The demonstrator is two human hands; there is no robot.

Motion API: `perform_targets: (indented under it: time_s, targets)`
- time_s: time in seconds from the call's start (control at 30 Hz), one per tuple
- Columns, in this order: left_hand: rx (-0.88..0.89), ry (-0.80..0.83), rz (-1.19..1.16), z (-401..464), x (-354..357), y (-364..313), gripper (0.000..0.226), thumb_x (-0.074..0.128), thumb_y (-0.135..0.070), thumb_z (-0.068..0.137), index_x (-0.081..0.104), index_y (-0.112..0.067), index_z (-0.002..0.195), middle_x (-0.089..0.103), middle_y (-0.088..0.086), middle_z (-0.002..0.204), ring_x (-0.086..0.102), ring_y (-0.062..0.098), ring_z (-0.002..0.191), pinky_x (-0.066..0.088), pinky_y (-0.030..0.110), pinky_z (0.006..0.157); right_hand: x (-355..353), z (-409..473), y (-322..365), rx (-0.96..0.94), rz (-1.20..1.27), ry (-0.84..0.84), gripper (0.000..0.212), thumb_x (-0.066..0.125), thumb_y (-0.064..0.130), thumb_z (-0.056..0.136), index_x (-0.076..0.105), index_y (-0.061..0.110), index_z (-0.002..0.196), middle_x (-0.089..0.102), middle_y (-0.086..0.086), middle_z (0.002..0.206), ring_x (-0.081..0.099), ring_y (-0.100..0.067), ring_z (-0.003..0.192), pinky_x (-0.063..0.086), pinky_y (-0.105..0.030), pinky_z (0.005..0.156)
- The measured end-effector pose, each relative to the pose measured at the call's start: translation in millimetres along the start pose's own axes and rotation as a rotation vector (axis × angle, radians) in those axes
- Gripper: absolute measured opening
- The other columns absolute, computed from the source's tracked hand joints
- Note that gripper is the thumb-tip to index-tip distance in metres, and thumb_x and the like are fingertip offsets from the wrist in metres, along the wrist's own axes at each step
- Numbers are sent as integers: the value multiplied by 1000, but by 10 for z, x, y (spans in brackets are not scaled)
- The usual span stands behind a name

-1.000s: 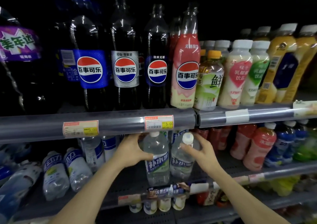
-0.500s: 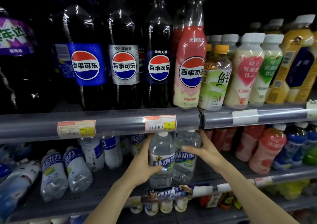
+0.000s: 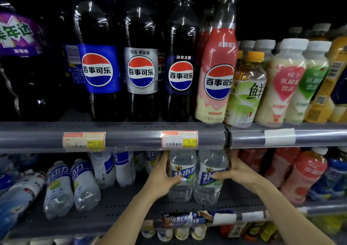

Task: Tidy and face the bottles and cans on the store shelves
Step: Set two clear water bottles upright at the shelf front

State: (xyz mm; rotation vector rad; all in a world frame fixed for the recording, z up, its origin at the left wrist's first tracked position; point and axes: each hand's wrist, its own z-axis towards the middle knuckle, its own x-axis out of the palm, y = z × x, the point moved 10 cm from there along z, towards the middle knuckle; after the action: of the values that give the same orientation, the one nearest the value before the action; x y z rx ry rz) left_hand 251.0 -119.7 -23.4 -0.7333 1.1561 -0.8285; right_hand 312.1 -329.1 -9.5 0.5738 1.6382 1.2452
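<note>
Mid-step on the lower shelf (image 3: pixel 116 207): squaring up a pair of clear water bottles so both labels face front. Left hand (image 3: pixel 161 177) wrapped round the left bottle (image 3: pixel 181 184), thumb across the label, fingers behind; a closed grip on that bottle. Right hand (image 3: pixel 236 171) cupped round the right bottle (image 3: pixel 210 186), thumb lying across the front of its label, so also gripping. Both bottles upright, touching side by side, set between the two hands and standing well back from the shelf's front rail (image 3: pixel 187 220), caps hidden behind the price strip (image 3: pixel 179 139) above. Next, probably, a short pull forward toward the rail, keeping both upright and labels outward. After that, likely the toppled bottles (image 3: pixel 71 186) leaning at left, still to be stood up.
</note>
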Motion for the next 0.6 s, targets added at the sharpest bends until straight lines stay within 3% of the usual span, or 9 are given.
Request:
perform_targets:
  time_s: [0.07, 0.23, 0.37, 0.5, 0.6]
  targets:
    - [8, -6, -17, 17, 3, 19, 98, 81, -31, 67, 17, -44, 140, 28, -21, 141, 24, -1, 132, 21, 22, 106, -82, 1, 8, -2, -6, -61, 83, 86, 7, 59, 44, 24, 129, 58, 5, 126, 56, -6, 112, 47, -32, 98]
    - [9, -30, -10, 32, 15, 38, 100, 81, -29, 67, 19, -36, 144, 27, -13, 150, 22, 1, 134, 21, 24, 109, -131, 20, 65, -56, -69, -133, 62, 84, 7, 62, 55, 21, 114, 67, 9, 107, 66, -18, 96, 51, -48, 87]
    - [11, -31, -8, 31, 46, 6, 101, 80, -29, 68, 15, -39, 144, 23, -14, 151, 18, -6, 130, 16, 22, 108, -192, 49, 13, -85, -58, -147, 64, 85, 7, 60, 57, 17, 116, 67, 1, 115, 63, -19, 108, 51, -41, 94]
    - [-7, -21, 15, 18, 56, 7, 100, 78, -29, 71, 12, -39, 145, 17, -13, 154, 15, -3, 133, 17, 24, 109, -156, 31, -8, -104, -19, -135, 61, 84, 12, 59, 56, 32, 109, 65, 7, 116, 62, -9, 108, 51, -21, 86]
    - [-12, 2, 23, -19, 50, -8, 100, 76, -29, 73, 8, -43, 144, 17, -11, 154, 17, 0, 135, 20, 27, 111, -121, -4, -70, -78, -30, -148, 62, 83, 17, 60, 53, 34, 112, 65, 5, 118, 62, -9, 108, 51, -28, 91]
